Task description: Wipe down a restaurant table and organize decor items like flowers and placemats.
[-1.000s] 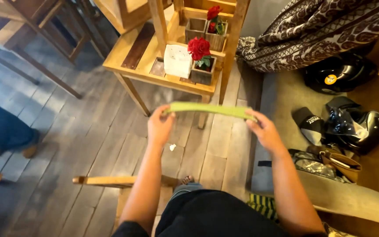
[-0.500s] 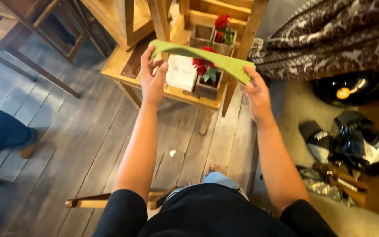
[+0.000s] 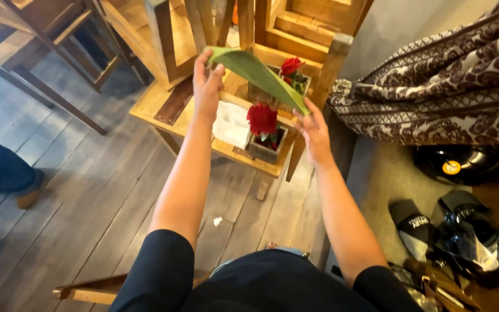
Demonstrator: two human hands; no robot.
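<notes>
Green leaf pinched at each end by left hand and right hand, above the red flower box; pulling harder could tear it.

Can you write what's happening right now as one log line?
left hand: holds leaf end | right hand: holds other end | leaf: over red flowers on wooden table

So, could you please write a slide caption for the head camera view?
Both hands, left hand and right hand, hold a long green leaf above red flowers on a wooden table.
</notes>
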